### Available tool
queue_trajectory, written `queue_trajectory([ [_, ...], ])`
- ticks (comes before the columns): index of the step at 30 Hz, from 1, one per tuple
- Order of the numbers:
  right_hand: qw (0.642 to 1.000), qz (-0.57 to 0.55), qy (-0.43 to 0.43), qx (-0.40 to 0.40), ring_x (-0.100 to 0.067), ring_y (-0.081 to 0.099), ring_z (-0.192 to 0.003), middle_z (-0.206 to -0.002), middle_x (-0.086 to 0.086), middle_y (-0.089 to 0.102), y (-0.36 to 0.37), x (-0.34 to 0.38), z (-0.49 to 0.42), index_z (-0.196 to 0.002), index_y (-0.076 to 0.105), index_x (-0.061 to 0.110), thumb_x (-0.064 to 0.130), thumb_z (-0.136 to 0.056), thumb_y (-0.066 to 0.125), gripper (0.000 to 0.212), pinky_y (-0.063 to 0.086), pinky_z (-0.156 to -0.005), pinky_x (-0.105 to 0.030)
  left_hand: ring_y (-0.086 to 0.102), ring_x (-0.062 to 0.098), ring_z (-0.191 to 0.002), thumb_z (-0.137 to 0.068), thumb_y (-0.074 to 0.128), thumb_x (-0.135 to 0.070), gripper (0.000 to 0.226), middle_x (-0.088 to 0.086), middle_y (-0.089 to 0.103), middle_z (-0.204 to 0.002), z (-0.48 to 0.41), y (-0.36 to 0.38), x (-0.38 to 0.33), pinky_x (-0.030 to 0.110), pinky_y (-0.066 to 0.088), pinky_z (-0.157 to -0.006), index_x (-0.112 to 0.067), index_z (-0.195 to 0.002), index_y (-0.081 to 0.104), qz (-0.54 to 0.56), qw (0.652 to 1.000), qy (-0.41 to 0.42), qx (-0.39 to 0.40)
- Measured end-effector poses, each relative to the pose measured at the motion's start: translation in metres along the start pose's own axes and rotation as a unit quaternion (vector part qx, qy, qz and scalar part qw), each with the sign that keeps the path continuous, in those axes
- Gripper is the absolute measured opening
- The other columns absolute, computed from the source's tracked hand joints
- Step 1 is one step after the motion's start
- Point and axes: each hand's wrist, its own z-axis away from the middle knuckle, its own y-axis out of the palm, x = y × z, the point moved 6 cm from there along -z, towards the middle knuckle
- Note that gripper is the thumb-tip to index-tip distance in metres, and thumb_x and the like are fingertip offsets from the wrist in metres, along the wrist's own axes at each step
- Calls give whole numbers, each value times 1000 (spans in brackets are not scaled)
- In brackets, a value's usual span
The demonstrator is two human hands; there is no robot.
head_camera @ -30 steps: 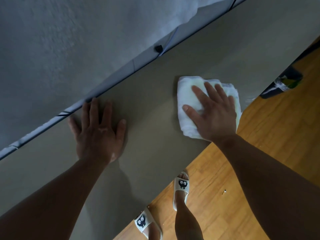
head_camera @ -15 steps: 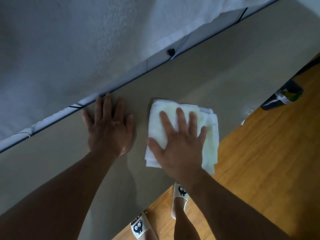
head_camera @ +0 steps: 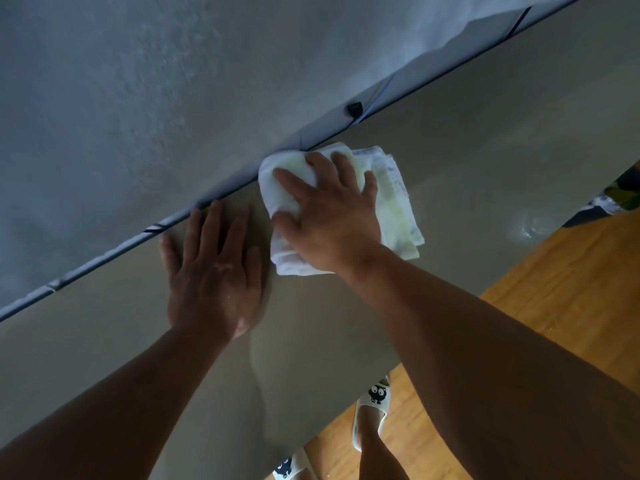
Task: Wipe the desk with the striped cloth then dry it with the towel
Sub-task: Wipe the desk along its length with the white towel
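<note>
The grey bench [head_camera: 485, 150] runs along the wall [head_camera: 173, 98], with wood floor [head_camera: 571, 289] on its near side. A folded pale cloth shows no stripes, so it is likely the towel [head_camera: 394, 202]; it lies at the bench's back edge. The right grip [head_camera: 332, 216] presses it flat, fingers spread and straight. The left grip [head_camera: 211, 271] rests flat just beside it, holding nothing. Drying seems under way; a wet glint [head_camera: 528, 228] near the front edge is not yet dried.

Right hand [head_camera: 329, 216] hides part of the folded cloth [head_camera: 398, 209]; slipper [head_camera: 287, 470] cropped.
</note>
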Motion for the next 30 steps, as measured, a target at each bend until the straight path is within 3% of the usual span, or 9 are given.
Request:
queue_trajectory([
  [5, 1000, -18, -1, -8, -33, 15, -153, -160, 2, 28, -3, -1, -5, -142, 41, 47, 64, -90, 45, 55, 14, -118, -68, 24, 37, -152, -100, 33, -46, 62, 17, 33, -160, -4, -2, -3, 67, 27, -111, -15, -153, 39, -26, 999, -8, 22],
  [8, 999, -25, 0, -39, -33, 24, -150, -157, 0, 36, -5, -11, 2, -141, 49, 42, 59, -89, 44, 54, 23, -116, -67, 29, 37, -149, -98, 32, -48, 62, 15, 38, -156, -10, -11, -17, 69, 29, -110, -15, -149, 42, 27, 999, -24, 1],
  [14, 993, -5, 94, -69, -35, 30, -148, -156, -5, 39, -28, -108, -21, -146, 47, 43, 58, -91, 41, 58, 29, -114, -67, 32, 36, -149, -97, 37, -47, 61, 11, 39, -157, -29, -8, -61, 73, 27, -112, -16, -148, 46, 32, 999, 14, -13],
  [17, 992, 9, 94, -89, -36, 35, -146, -155, -5, 43, -39, -143, -36, -146, 51, 43, 58, -90, 39, 59, 33, -111, -66, 31, 37, -149, -98, 36, -47, 60, 13, 40, -155, -43, -2, -82, 75, 26, -112, -16, -148, 46, 35, 999, 28, -9],
  [21, 986, -6, 144, -82, -33, 28, -149, -160, -3, 37, -51, -190, -60, -149, 45, 48, 59, -94, 40, 56, 25, -116, -66, 35, 37, -146, -98, 40, -48, 58, 14, 43, -153, -63, 1, -104, 71, 27, -114, -18, -147, 49, 14, 998, 64, -17],
  [26, 972, -21, 219, -78, -34, 25, -149, -161, -4, 34, -74, -251, -103, -146, 45, 44, 57, -94, 37, 54, 22, -114, -72, 24, 34, -154, -100, 25, -56, 66, 12, 31, -164, -78, 12, -114, 66, 20, -119, -27, -159, 33, -8, 997, 69, 30],
  [30, 962, 1, 266, -67, -39, 21, -150, -162, -7, 32, -76, -256, -115, -144, 44, 40, 57, -94, 32, 53, 19, -112, -76, 16, 30, -157, -98, 16, -62, 71, 8, 23, -169, -79, 15, -115, 63, 14, -123, -30, -161, 26, -17, 997, 53, 47],
])
